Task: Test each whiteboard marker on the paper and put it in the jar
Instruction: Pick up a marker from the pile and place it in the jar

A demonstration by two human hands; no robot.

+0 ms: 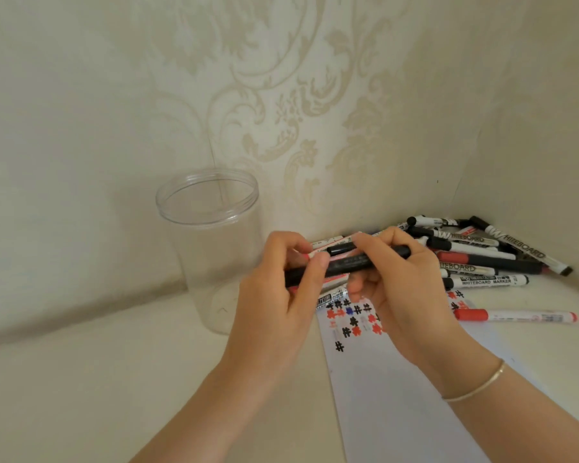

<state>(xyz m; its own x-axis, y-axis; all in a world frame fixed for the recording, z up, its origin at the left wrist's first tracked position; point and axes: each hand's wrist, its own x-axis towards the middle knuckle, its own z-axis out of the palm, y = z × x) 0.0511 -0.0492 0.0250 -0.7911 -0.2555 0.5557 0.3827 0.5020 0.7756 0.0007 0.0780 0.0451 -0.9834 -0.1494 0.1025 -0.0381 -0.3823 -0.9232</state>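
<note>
While you hold the black marker (345, 266) level above the paper (398, 396), left hand (278, 289) pinches one end, right hand (398, 282) curls round the other, both grips tight. Risk: cap pops off, ink smears fingers, or marker drops short of the empty jar (214, 248) on the worktop (97, 379).

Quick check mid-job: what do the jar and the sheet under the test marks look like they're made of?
The jar looks like clear, glossy plastic: the wall shows through it and its threaded rim is thin, though glass can't be ruled out. The sheet looks like plain matte white paper, lying flat and holding inked marks.
</note>
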